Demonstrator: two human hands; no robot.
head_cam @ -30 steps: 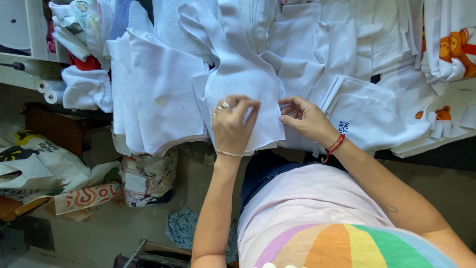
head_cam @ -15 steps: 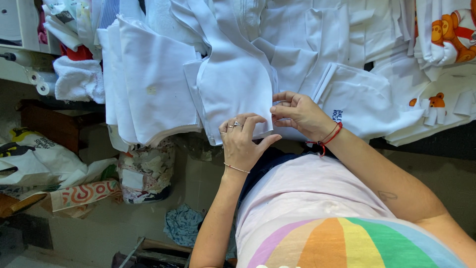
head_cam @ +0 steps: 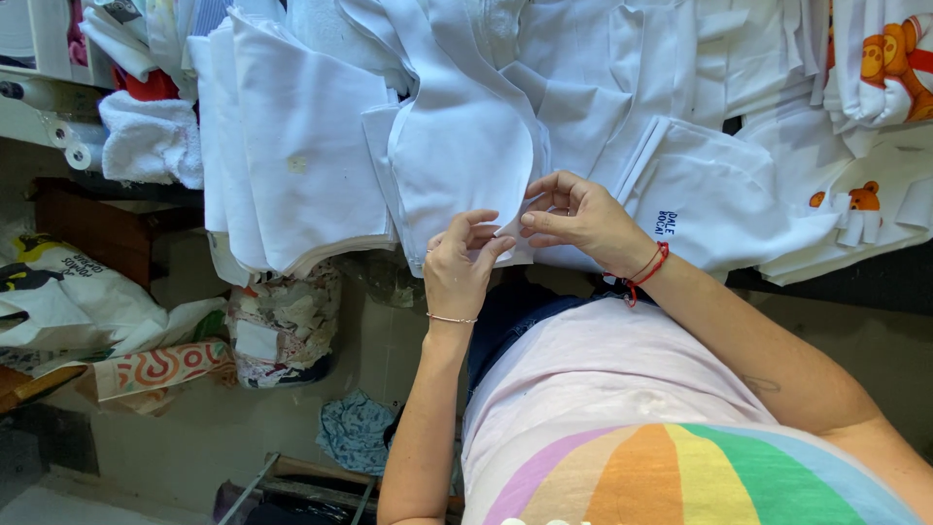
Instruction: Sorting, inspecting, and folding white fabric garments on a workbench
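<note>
A white cut fabric piece [head_cam: 457, 146] lies on top of a pile of white cloth at the table's near edge. My left hand [head_cam: 462, 267] pinches its lower corner, with a ring and a thin bracelet showing. My right hand [head_cam: 578, 219], a red cord on its wrist, grips the same lower edge just to the right, fingertips almost meeting the left hand's. Both hands hang at the table edge above my lap.
A stack of white fabric [head_cam: 292, 146] sits to the left, folded white garments [head_cam: 719, 194] to the right, bear-printed cloth [head_cam: 884, 68] far right. On the floor at left are a bag of scraps [head_cam: 282, 326] and white bags [head_cam: 78, 292].
Both hands have slid off the top of the white piece toward me, down to its lower edge, and now pinch the corner between fingertips.
</note>
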